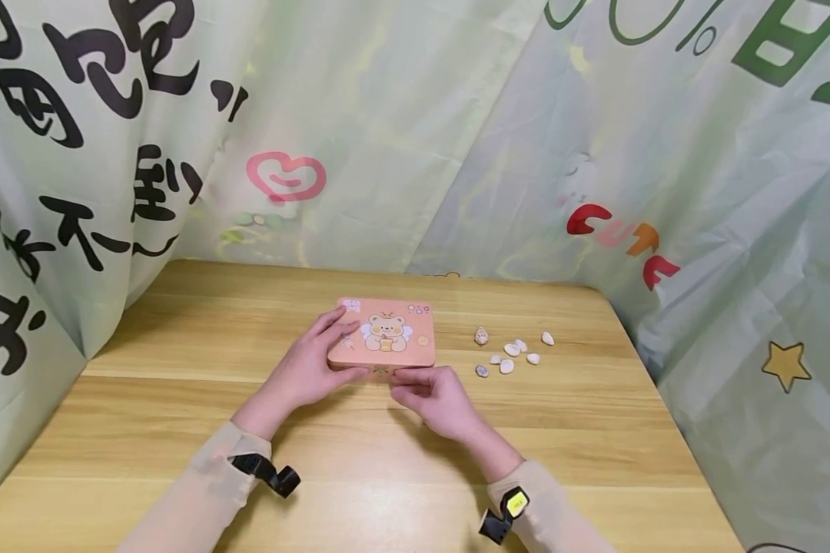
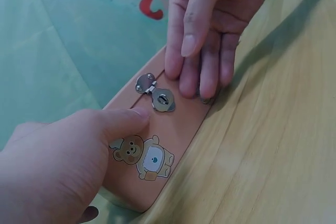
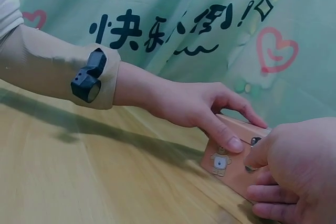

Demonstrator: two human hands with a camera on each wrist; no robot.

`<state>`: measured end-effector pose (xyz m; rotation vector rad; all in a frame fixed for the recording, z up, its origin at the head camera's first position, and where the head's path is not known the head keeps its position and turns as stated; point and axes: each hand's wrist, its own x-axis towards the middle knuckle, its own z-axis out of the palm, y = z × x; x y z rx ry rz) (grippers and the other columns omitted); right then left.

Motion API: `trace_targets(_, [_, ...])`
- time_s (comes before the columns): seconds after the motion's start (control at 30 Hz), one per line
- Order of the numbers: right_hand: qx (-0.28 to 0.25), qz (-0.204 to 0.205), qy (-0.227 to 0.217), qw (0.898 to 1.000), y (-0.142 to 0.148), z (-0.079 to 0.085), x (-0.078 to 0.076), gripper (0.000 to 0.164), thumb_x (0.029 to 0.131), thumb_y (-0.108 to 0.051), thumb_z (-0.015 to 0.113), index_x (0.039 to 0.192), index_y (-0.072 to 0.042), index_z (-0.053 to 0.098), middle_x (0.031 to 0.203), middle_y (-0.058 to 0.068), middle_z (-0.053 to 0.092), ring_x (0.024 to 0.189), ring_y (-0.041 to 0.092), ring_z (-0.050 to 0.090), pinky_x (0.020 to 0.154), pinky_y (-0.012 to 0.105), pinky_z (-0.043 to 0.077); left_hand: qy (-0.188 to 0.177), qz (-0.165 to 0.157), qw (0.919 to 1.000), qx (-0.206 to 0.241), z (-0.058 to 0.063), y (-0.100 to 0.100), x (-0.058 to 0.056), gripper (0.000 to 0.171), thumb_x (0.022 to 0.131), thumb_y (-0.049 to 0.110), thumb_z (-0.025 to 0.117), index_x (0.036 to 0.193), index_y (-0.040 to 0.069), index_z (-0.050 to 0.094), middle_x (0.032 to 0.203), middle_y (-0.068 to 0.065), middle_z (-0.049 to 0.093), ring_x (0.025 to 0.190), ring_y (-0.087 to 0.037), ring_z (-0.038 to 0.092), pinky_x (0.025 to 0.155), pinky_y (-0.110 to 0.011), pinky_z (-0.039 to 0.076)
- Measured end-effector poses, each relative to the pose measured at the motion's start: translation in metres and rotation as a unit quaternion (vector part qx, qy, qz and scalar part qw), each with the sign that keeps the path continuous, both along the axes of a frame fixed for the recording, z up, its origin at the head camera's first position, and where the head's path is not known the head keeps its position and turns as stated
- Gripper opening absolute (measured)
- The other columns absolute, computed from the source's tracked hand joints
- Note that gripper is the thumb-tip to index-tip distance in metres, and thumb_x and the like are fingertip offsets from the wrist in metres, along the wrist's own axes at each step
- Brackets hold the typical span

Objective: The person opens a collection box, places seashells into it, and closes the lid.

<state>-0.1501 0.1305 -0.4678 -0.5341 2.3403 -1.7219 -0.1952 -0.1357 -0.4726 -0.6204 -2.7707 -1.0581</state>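
Observation:
A pink box [image 1: 415, 315] with a bear picture on its lid lies on the table, its lid down. On its front face, a metal clasp [image 2: 163, 100] with a small turn knob hangs from the lid side, beside a printed bear [image 2: 154, 158]. My left hand [image 1: 307, 370] grips the box's left part, fingers over the lid and thumb pressed to the front near the clasp. At the front right of the box, my right hand [image 1: 444, 403] touches the front face with its fingertips, right beside the clasp. In the right wrist view, this hand [image 3: 294, 166] partly covers the clasp.
Several small whitish pieces [image 1: 507, 366], some with coloured patterns, lie scattered on the wooden table [image 1: 360, 491] to the right of the box. A printed curtain [image 1: 387, 153] hangs behind the table and along both sides. Each sleeve carries a black wrist camera [image 1: 270, 473].

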Motion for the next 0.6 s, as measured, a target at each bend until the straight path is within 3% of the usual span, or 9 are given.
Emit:
trace_targets(0.3, [0.001,0.025,0.007,1.0,-0.0078,-0.0028,-0.0014,0.029,0.097,0.0,0.074,0.124,0.011,0.071,0.118,0.023,0.075,0.104,0.033,0.075,0.088,0.029,0.06,-0.014,0.002,0.9999,0.004,0.0001,0.0001,0.0019,0.084,0.085,0.052,0.088,0.154,0.017,0.057,0.173,-0.003,0.028,0.151,-0.039,0.036,0.117,-0.059,0.037])
trace_targets(0.6, [-0.011,0.011,-0.007,1.0,-0.0113,-0.0045,-0.0011,0.026,0.096,0.003,0.075,0.12,0.011,0.072,0.117,0.024,0.075,0.103,0.034,0.075,0.088,0.03,0.06,-0.009,0.001,0.9999,0.007,-0.0015,0.0001,0.0011,0.084,0.085,0.048,0.09,0.154,0.016,0.056,0.173,-0.005,0.028,0.15,-0.04,0.038,0.116,-0.059,0.038])
